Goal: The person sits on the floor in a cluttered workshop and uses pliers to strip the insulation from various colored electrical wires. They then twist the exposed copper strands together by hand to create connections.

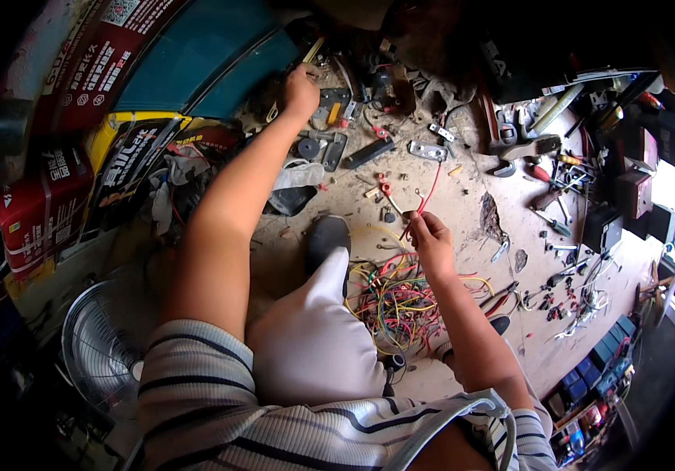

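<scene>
My left hand [302, 93] reaches to the far end of the floor beside a teal panel [212, 59], its fingers curled at a narrow yellowish item [311, 51]; exactly what it grips is hard to make out. My right hand [425, 228] pinches a thin red wire [435, 182], with a pale wire end beside it. Below that hand lies a tangled heap of coloured wires [392, 302]. Small red fittings [385, 190] and a metal plate [427, 149] lie just beyond it.
Printed cartons [43, 212] are stacked at left above a metal fan [98, 337]. Hand tools [541, 173], dark blocks [600, 231] and small parts cover the right. A grey shoe [327, 239] stands amid the clutter. Blue bins [588, 373] sit at lower right.
</scene>
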### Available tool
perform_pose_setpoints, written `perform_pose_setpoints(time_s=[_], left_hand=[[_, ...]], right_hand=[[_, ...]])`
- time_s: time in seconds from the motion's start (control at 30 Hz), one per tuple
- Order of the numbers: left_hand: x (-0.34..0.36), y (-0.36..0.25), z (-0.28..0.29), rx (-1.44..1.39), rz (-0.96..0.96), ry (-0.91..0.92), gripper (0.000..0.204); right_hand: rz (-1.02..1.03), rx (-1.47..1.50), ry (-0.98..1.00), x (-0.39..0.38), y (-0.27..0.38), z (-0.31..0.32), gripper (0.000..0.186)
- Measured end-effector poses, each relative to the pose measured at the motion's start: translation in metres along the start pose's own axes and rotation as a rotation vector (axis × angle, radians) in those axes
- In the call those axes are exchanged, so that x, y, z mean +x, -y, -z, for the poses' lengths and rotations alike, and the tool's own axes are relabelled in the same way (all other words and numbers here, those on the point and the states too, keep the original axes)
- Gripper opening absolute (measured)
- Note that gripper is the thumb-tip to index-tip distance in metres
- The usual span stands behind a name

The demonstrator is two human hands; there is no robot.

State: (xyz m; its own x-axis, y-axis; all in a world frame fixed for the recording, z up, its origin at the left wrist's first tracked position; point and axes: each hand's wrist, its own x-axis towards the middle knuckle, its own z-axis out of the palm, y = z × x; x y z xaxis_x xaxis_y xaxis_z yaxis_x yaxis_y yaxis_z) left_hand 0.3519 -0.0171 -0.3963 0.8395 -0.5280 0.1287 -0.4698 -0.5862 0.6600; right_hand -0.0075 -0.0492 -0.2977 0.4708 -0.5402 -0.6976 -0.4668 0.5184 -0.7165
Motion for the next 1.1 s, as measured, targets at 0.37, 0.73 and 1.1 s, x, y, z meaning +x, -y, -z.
perform_pose_setpoints(time_s=[0.37,0.73,1.1], left_hand=[[-0.076,0.0,0.046,0.108,0.21,0.236,0.021],[-0.069,-0.045,0.033,0.315,-0.197,0.228,0.017],[-0.067,-0.07,-0.002,0.385,-0.669,0.389,0.016]], right_hand=[[-0.082,-0.058,0.078,-0.008,-0.011,0.007,0.026],[-0.094,-0.061,0.085,-0.008,-0.015,-0.003,0.026],[-0.125,-0.154,0.13,-0.011,-0.02,0.002,0.032]])
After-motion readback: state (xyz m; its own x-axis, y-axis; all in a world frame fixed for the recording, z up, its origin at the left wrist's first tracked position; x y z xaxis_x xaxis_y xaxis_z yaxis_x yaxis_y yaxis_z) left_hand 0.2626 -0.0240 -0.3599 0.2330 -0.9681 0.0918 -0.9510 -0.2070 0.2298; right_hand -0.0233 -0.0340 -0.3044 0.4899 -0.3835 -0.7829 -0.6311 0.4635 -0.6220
